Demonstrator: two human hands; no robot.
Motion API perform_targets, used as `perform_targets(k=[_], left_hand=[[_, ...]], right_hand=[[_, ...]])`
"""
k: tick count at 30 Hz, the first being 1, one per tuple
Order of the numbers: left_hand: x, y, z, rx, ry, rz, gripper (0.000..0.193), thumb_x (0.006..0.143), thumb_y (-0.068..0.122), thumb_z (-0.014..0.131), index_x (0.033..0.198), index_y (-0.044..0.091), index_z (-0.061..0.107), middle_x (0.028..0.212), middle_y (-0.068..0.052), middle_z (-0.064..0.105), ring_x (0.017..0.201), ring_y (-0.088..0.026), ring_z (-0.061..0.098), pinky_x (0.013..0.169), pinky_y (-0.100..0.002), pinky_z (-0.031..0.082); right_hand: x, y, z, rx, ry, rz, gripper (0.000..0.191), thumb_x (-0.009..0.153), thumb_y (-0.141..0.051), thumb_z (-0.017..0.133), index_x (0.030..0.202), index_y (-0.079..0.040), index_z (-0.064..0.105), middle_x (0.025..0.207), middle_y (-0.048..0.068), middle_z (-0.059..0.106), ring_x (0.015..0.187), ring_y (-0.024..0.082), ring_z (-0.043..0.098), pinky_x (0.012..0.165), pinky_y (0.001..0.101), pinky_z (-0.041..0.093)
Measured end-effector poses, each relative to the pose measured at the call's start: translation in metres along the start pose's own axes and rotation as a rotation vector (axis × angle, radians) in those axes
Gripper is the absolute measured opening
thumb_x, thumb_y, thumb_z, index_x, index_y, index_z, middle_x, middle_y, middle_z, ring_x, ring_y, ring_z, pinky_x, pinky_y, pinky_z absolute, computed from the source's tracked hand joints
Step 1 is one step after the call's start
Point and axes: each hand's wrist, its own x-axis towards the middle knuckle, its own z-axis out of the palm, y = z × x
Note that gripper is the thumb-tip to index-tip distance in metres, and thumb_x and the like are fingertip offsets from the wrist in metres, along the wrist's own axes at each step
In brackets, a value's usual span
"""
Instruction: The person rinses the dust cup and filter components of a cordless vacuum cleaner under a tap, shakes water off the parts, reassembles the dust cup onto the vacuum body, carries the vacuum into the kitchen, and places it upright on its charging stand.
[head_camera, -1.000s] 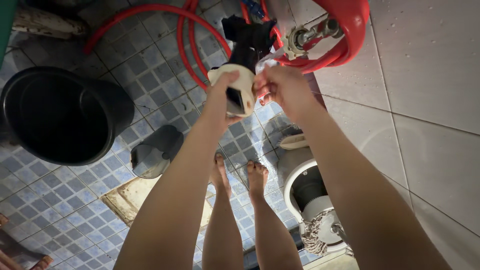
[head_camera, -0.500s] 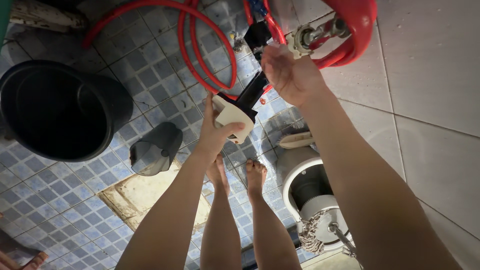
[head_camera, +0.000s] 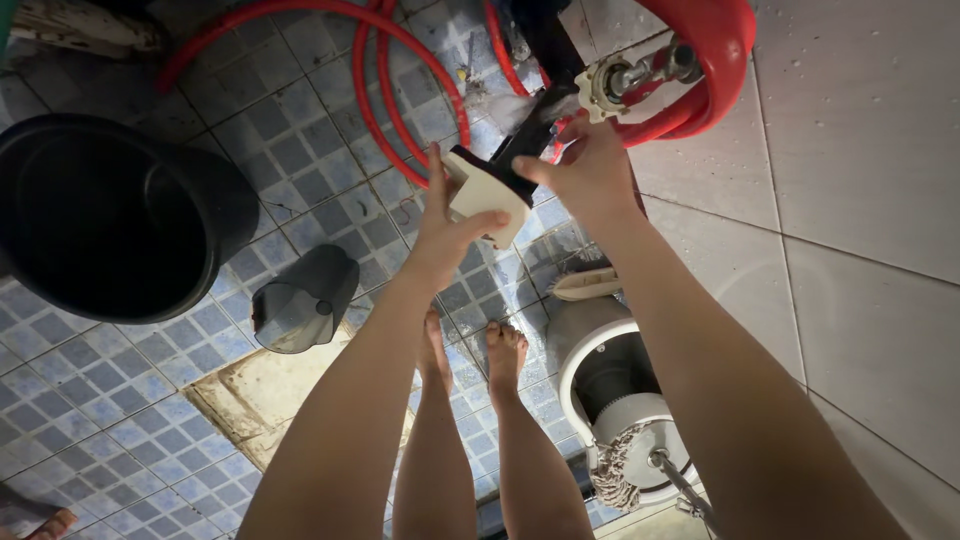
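Observation:
Both my hands hold a white-based piece with a black upper part (head_camera: 488, 196) just under a metal wall tap (head_camera: 628, 78). My left hand (head_camera: 445, 232) grips the white base from below, thumb across its front. My right hand (head_camera: 592, 178) closes on the black part right beneath the tap's white collar. Water splashes around the black top end. My bare feet (head_camera: 470, 350) stand on the wet tiled floor below.
A red hose (head_camera: 395, 90) loops over the floor and around the tap. A large black bucket (head_camera: 110, 215) stands at left, with a grey plastic cover (head_camera: 300, 300) beside it. A round mop bucket with a mop (head_camera: 625, 400) sits by the white tiled wall (head_camera: 860, 200).
My right hand has come down from the tap onto the piece's black part. Both hands have raised the piece closer under the tap, and it now tilts toward it.

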Motion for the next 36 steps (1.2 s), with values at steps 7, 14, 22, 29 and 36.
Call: perform_targets(k=[7, 14, 22, 29, 36], left_hand=[[0.006, 0.006, 0.014, 0.012, 0.064, 0.050, 0.141, 0.065, 0.012, 0.086, 0.161, 0.022, -0.016, 0.142, -0.015, 0.050, 0.118, -0.026, 0.064, 0.094, -0.043, 0.057], [-0.025, 0.015, -0.010, 0.974, 0.234, 0.545, 0.127, 0.058, 0.026, 0.096, 0.160, 0.004, 0.022, 0.149, -0.020, 0.045, 0.130, -0.042, 0.044, 0.112, -0.053, 0.039], [-0.043, 0.022, -0.036, 1.286, 0.198, 0.900, 0.111, 0.061, 0.020, 0.090, 0.154, 0.005, 0.032, 0.153, -0.022, 0.039, 0.134, -0.048, 0.038, 0.111, -0.059, 0.037], [-0.052, 0.028, -0.059, 1.366, 0.168, 0.938, 0.111, 0.058, 0.020, 0.089, 0.152, 0.003, 0.033, 0.153, -0.024, 0.038, 0.133, -0.048, 0.038, 0.108, -0.061, 0.040], [-0.062, 0.022, -0.056, 1.329, 0.237, 0.879, 0.108, 0.063, 0.020, 0.088, 0.154, 0.002, 0.032, 0.152, -0.023, 0.039, 0.132, -0.049, 0.036, 0.110, -0.060, 0.040]], right_hand=[[0.024, 0.005, 0.007, 0.664, 0.078, 0.296, 0.023, 0.096, -0.026, 0.064, 0.105, -0.005, 0.065, 0.086, 0.005, 0.067, 0.074, 0.016, 0.066, 0.062, 0.0321, 0.051], [0.050, 0.005, -0.014, 0.823, -0.064, 0.342, 0.030, 0.100, -0.025, 0.058, 0.129, -0.019, 0.057, 0.108, 0.004, 0.066, 0.087, 0.018, 0.072, 0.073, 0.0357, 0.057], [0.066, 0.028, -0.011, 0.729, 0.008, 0.104, 0.045, 0.098, -0.019, 0.062, 0.139, -0.025, 0.044, 0.123, -0.002, 0.064, 0.109, 0.014, 0.070, 0.078, 0.0350, 0.067], [0.068, 0.028, 0.004, 1.038, 0.065, 0.195, 0.028, 0.105, -0.027, 0.056, 0.130, -0.014, 0.059, 0.119, 0.002, 0.067, 0.104, 0.023, 0.068, 0.078, 0.0376, 0.062], [0.060, 0.018, 0.008, 1.683, -0.622, 0.443, 0.030, 0.108, -0.034, 0.050, 0.104, -0.008, 0.066, 0.094, 0.007, 0.061, 0.085, 0.020, 0.060, 0.072, 0.0293, 0.049]])
